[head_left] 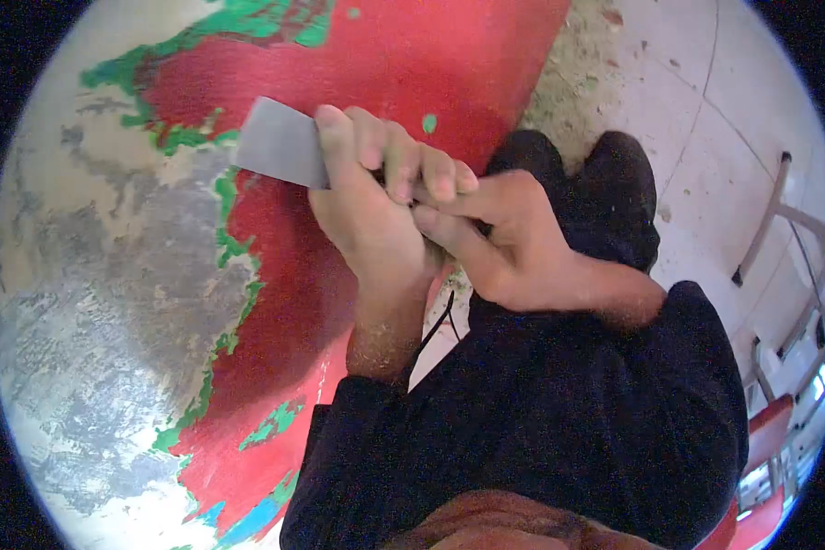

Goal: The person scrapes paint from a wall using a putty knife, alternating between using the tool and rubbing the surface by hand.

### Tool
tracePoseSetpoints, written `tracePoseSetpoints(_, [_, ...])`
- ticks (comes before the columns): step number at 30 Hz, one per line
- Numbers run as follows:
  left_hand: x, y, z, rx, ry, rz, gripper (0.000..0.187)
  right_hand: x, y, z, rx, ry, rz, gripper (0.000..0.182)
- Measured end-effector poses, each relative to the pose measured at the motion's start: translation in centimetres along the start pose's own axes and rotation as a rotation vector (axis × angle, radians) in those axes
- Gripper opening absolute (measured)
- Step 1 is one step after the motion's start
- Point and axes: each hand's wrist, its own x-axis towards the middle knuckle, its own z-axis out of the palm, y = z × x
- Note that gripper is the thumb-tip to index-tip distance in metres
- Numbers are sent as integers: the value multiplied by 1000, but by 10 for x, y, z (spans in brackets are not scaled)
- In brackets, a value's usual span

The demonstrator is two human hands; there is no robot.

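A scraper with a wide, flat grey blade [281, 142] points to the upper left, over the edge where red paint meets bare wall. My left hand [376, 206] is closed around it just behind the blade, fingers curled over the top. Behind it, my right hand [513, 243] is closed at the rear end of the scraper, thumb and fingers pressed together. Most of the handle is hidden inside both hands. Red paint [412, 64] covers the surface beneath, with a ragged green paint edge [225, 206] beside a bare grey patch [110, 257].
Paint flakes and dust [568, 82] lie on the pale tiled floor [687, 183] along the wall. My dark-clothed knees [614, 183] are close by. Metal furniture legs [765, 215] and a red seat [770, 422] stand at the right.
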Motion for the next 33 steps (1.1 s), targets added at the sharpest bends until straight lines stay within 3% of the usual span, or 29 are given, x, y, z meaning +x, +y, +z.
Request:
tracePoseSetpoints(3, [-10, -1, -4, -47, -99, 4, 38, -5, 10, 3, -89, 19, -178, 13])
tracePoseSetpoints(6, [6, 5, -12, 23, -113, 102, 39, 8, 6, 5, -117, -26, -144, 10])
tracePoseSetpoints(10, [1, 24, -1, 49, -69, 126, 41, 25, -6, 14, -117, 31, -285, 10])
tracePoseSetpoints(11, [-1, 19, -5, 116, -58, 139, 42, 13, -3, 14, -46, 11, -213, 9])
tracePoseSetpoints(12, [0, 21, -3, 85, -71, 147, 42, 3, 16, 14, -7, -15, -269, 10])
tracePoseSetpoints(17, [-9, 32, -6, -19, -40, 85, 42, 34, -10, 10, -1, -84, -206, 7])
tracePoseSetpoints(20, [-9, 19, -2, -10, -39, 80, 41, 2, 1, 7, 205, -129, -72, 7])
tracePoseSetpoints(25, [-6, 32, 6, -31, -12, 109, 42, 34, -11, 10, 105, -57, -129, 10])
tracePoseSetpoints(28, [-2, 21, -13, 8, -119, 48, 44, 4, 0, 12, 269, -56, 29, 11])
tracePoseSetpoints(32, [2, 30, 2, -87, -89, 33, 42, 34, -18, 6, 54, -33, -29, 13])
tracePoseSetpoints(33, [-1, 33, 2, -60, -108, 22, 42, 34, -19, 9, 120, -10, -48, 15])
